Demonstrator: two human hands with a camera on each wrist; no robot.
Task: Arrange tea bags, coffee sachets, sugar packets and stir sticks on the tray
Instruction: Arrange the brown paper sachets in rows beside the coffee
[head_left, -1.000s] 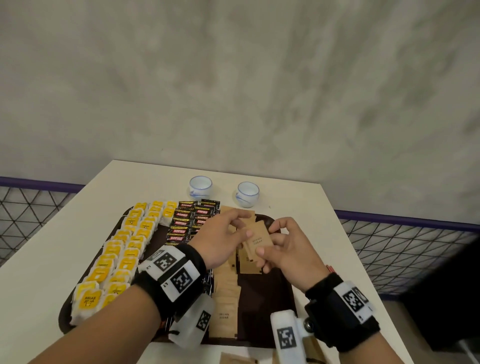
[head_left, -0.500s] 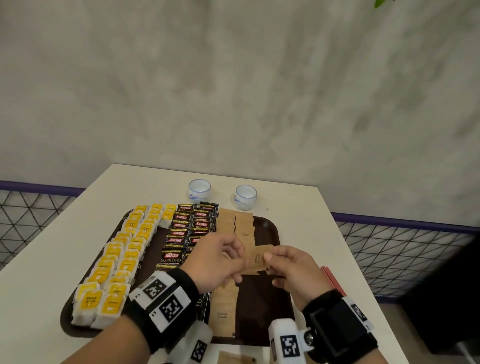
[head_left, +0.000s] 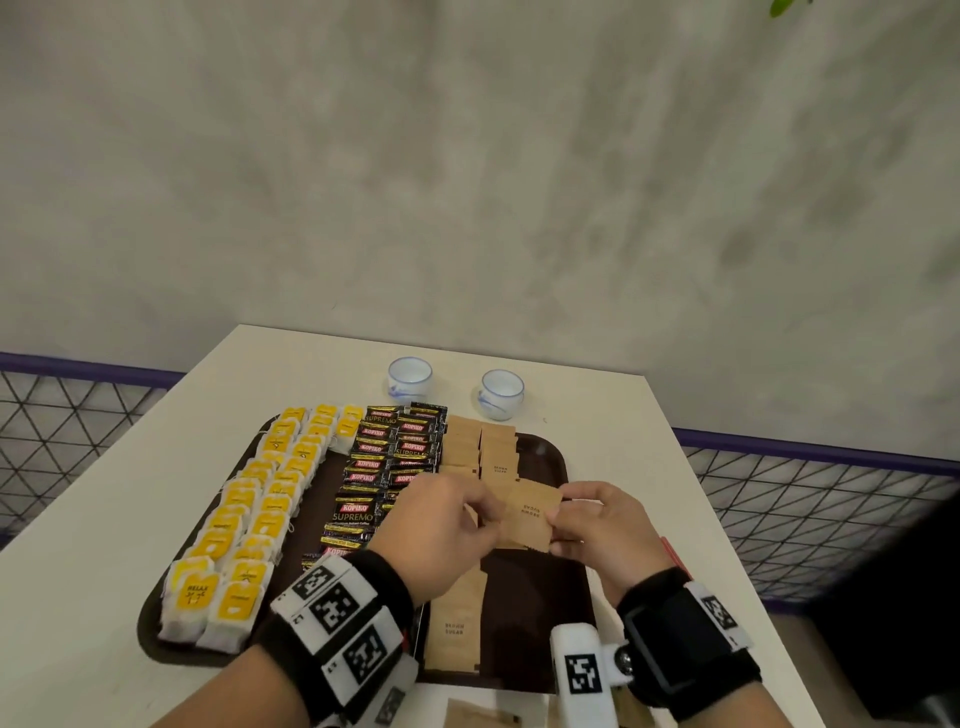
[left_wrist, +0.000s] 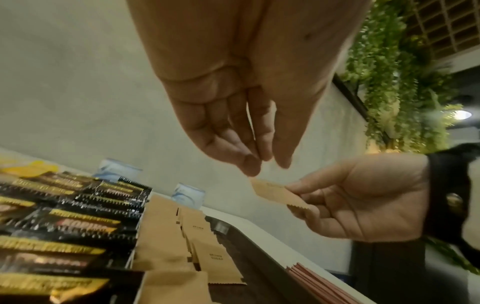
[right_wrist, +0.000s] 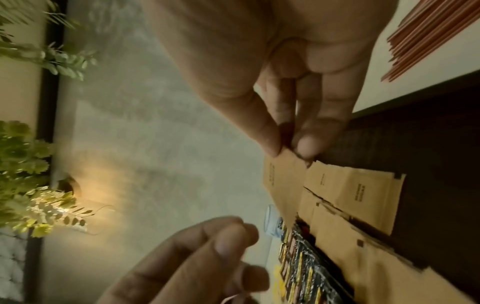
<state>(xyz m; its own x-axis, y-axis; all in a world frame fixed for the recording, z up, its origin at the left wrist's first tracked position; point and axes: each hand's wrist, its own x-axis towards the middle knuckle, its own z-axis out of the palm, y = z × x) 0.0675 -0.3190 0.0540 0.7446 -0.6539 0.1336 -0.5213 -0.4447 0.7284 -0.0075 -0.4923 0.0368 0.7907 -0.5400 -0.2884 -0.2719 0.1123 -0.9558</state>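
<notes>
A dark brown tray (head_left: 550, 457) holds yellow tea bags (head_left: 249, 519) on the left, black coffee sachets (head_left: 384, 457) in the middle and brown sugar packets (head_left: 483, 447) right of them. My right hand (head_left: 592, 525) pinches one sugar packet (head_left: 530, 514) by its right end, above the tray's bare right part. My left hand (head_left: 452, 525) has its bunched fingertips (left_wrist: 249, 166) at the packet's (left_wrist: 275, 192) left corner, and the packet is not between thumb and fingers. The right wrist view shows the pinch (right_wrist: 285, 152) on the packet (right_wrist: 283, 185).
Two small white cups (head_left: 410, 375) (head_left: 501, 392) stand behind the tray. Reddish stir sticks (left_wrist: 324, 288) lie on the white table right of the tray. Loose sugar packets (head_left: 478, 717) lie at the table's near edge. A mesh fence runs past both table sides.
Both hands have drawn the sugar packet toward me and lower over the tray. The left hand's fingers have slid off to its left corner, while the right hand keeps its pinch.
</notes>
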